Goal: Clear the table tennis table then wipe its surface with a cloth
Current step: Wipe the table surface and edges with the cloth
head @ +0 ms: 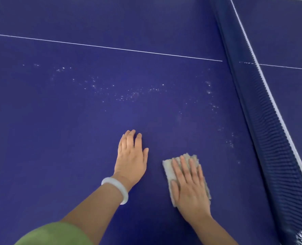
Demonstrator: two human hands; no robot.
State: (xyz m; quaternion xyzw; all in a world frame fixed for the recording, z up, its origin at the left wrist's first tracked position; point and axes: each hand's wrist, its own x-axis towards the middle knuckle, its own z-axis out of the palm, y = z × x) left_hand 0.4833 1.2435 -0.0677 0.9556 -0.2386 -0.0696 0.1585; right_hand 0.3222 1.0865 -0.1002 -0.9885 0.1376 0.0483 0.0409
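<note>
The right hand (191, 188) presses flat, fingers straight and close together, on a folded, nubby beige cloth (168, 168) lying on the matte blue table (58, 138), near the net (270, 138). Just left, the left hand (131, 156) rests palm-down, fingers straight, a smooth white bangle (116, 189) at its wrist. Pale specks (129, 96) scatter farther off.
</note>
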